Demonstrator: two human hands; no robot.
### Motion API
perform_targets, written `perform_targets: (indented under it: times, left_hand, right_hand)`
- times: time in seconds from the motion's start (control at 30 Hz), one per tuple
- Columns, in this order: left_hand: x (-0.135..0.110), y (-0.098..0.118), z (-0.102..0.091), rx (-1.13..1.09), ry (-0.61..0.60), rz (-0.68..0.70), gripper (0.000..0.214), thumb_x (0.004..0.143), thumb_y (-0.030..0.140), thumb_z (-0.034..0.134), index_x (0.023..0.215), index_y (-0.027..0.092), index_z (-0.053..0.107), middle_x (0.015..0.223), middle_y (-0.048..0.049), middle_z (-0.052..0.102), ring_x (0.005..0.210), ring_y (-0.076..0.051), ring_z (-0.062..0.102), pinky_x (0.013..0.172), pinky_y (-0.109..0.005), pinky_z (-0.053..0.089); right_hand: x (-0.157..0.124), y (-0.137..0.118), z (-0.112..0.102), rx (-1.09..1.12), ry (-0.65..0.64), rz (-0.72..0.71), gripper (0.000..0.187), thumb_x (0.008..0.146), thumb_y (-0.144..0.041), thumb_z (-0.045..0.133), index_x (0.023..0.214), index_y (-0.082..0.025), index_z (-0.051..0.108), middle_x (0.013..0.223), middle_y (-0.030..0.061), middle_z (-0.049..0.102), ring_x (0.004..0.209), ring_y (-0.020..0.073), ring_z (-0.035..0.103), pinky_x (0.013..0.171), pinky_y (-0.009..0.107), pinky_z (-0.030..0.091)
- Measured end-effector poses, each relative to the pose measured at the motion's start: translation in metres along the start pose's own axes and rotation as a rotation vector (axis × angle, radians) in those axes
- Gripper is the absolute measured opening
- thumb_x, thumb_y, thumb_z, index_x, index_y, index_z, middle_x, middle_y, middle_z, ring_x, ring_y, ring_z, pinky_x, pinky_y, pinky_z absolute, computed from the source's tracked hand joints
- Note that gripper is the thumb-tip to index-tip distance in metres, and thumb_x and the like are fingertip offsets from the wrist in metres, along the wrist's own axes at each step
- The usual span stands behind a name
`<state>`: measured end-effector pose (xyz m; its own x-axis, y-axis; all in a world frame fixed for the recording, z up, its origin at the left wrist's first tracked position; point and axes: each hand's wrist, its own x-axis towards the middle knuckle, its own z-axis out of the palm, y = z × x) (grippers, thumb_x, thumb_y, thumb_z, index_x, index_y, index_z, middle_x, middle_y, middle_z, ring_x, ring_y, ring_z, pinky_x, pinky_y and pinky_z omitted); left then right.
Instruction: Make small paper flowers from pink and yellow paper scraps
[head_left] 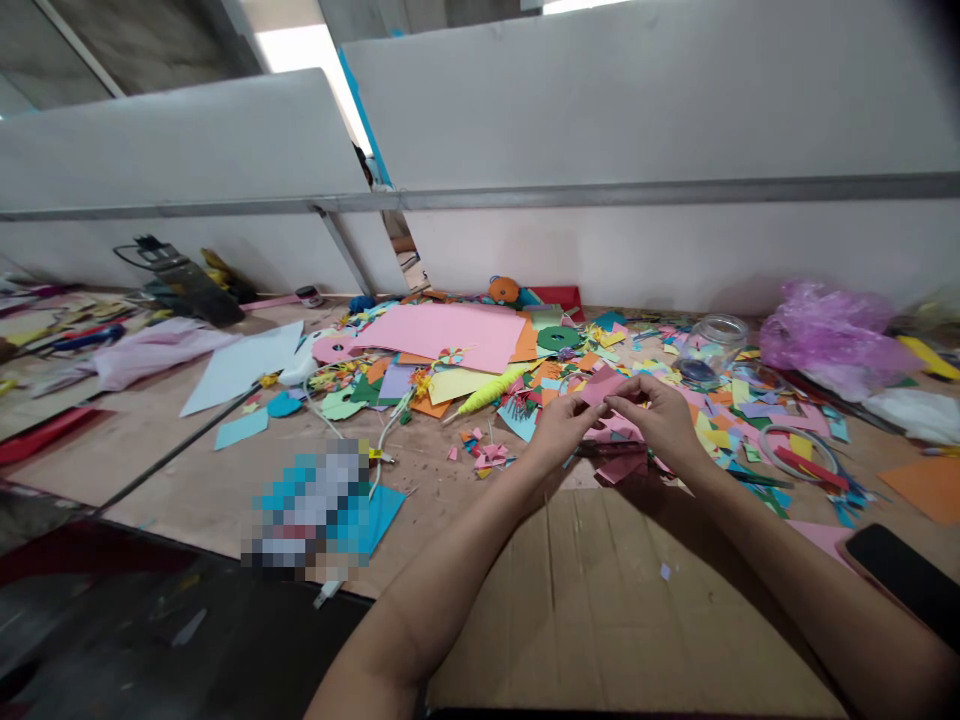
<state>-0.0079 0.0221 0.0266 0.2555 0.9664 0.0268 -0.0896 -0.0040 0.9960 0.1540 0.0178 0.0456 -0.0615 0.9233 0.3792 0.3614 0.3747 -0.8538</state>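
A small piece of pink paper (603, 382) is pinched between the fingertips of both hands, above the scrap-covered table. My left hand (556, 432) is closed on its left side, and my right hand (660, 418) is closed on its right side. The two sets of fingertips almost meet. Just under them lies more pink paper (626, 466), with a dark, narrow thing beside it that I cannot make out. Scattered paper scraps (716, 415) in many colours spread behind and to the right of the hands.
A cardboard sheet (592, 600) lies below my forearms. Behind stand a glass jar (712, 345) and a purple plastic bag (829, 330). At right is a black phone (904, 575). Larger pink sheets (457, 330), a white cable (386, 430) and a dark bottle (191, 280) are leftward.
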Motion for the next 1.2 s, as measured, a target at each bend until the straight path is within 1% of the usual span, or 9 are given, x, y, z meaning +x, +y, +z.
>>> perform_targets:
  times: [0.1, 0.2, 0.27, 0.33, 0.47, 0.6, 0.77, 1.0, 1.2]
  left_hand:
    - [0.0, -0.003, -0.001, 0.001, 0.017, 0.019, 0.02, 0.083, 0.032, 0.072, 0.086, 0.012, 0.072, 0.079, -0.0076, 0.072, 0.07, -0.016, 0.067, 0.069, -0.027, 0.052]
    - [0.002, -0.006, -0.003, 0.049, 0.043, 0.058, 0.013, 0.084, 0.025, 0.069, 0.09, 0.014, 0.072, 0.08, -0.0063, 0.073, 0.073, -0.015, 0.067, 0.072, -0.027, 0.052]
    - [0.003, -0.006, -0.004, 0.083, 0.058, 0.073, 0.012, 0.083, 0.022, 0.068, 0.092, 0.015, 0.072, 0.081, -0.0051, 0.073, 0.071, -0.015, 0.067, 0.071, -0.027, 0.052]
    - [0.004, -0.005, -0.005, 0.069, 0.069, 0.073, 0.01, 0.083, 0.019, 0.066, 0.09, 0.014, 0.071, 0.078, -0.0041, 0.071, 0.069, -0.014, 0.066, 0.07, -0.026, 0.052]
    - [0.005, 0.0, -0.003, -0.085, 0.11, 0.024, 0.013, 0.083, 0.019, 0.065, 0.073, 0.013, 0.061, 0.068, -0.0031, 0.067, 0.064, -0.013, 0.064, 0.067, -0.025, 0.051]
    - [0.003, 0.001, 0.002, -0.189, 0.13, -0.017, 0.016, 0.08, 0.025, 0.07, 0.076, 0.013, 0.06, 0.068, -0.0013, 0.066, 0.06, -0.01, 0.06, 0.064, -0.023, 0.048]
    - [0.001, 0.0, 0.001, -0.145, 0.129, -0.016, 0.022, 0.078, 0.031, 0.073, 0.072, 0.014, 0.06, 0.066, 0.0007, 0.061, 0.061, -0.01, 0.058, 0.065, -0.023, 0.044]
    - [-0.001, 0.003, -0.005, 0.104, -0.065, 0.0, 0.017, 0.082, 0.027, 0.065, 0.072, 0.016, 0.058, 0.067, 0.0007, 0.06, 0.066, -0.012, 0.057, 0.067, -0.024, 0.042]
    - [-0.001, 0.004, -0.008, 0.092, -0.146, 0.008, 0.03, 0.083, 0.044, 0.063, 0.072, 0.017, 0.055, 0.068, 0.0002, 0.058, 0.066, -0.013, 0.056, 0.068, -0.025, 0.043]
  right_hand:
    - [0.002, 0.002, 0.001, 0.103, -0.002, 0.034, 0.027, 0.076, -0.04, 0.076, 0.093, -0.022, 0.066, 0.079, 0.0009, 0.068, 0.073, 0.0195, 0.062, 0.068, 0.032, 0.048]
    - [0.006, 0.004, -0.001, 0.274, -0.033, 0.102, 0.056, 0.071, -0.039, 0.08, 0.121, -0.024, 0.058, 0.082, -0.0003, 0.069, 0.075, 0.02, 0.065, 0.069, 0.032, 0.05]
    - [0.008, 0.006, -0.003, 0.315, -0.066, 0.165, 0.055, 0.067, -0.04, 0.083, 0.115, -0.022, 0.062, 0.081, 0.0, 0.069, 0.074, 0.0198, 0.065, 0.07, 0.033, 0.05]
    - [0.01, 0.007, -0.005, 0.307, -0.105, 0.216, 0.043, 0.063, -0.041, 0.086, 0.096, -0.02, 0.068, 0.083, 0.0018, 0.07, 0.075, 0.0196, 0.064, 0.071, 0.033, 0.05]
    - [0.009, 0.009, -0.005, 0.294, -0.15, 0.285, 0.036, 0.061, -0.044, 0.087, 0.078, -0.018, 0.069, 0.076, 0.0015, 0.07, 0.068, 0.0179, 0.061, 0.065, 0.031, 0.047]
    - [0.006, 0.011, 0.003, 0.392, -0.112, 0.332, 0.038, 0.056, -0.043, 0.089, 0.08, -0.02, 0.07, 0.078, 0.0018, 0.072, 0.072, 0.0199, 0.064, 0.069, 0.033, 0.05]
    - [0.005, 0.011, 0.005, 0.392, -0.136, 0.338, 0.039, 0.057, -0.043, 0.089, 0.083, -0.021, 0.07, 0.082, 0.0023, 0.073, 0.077, 0.0223, 0.066, 0.073, 0.036, 0.052]
    - [0.012, 0.005, -0.01, 0.297, -0.121, 0.126, 0.039, 0.065, -0.041, 0.085, 0.099, -0.025, 0.072, 0.108, 0.0043, 0.072, 0.105, 0.025, 0.064, 0.09, 0.039, 0.051]
    - [0.011, 0.007, -0.011, 0.331, -0.159, 0.186, 0.038, 0.066, -0.041, 0.085, 0.098, -0.025, 0.074, 0.098, 0.0034, 0.073, 0.09, 0.0228, 0.066, 0.078, 0.036, 0.054]
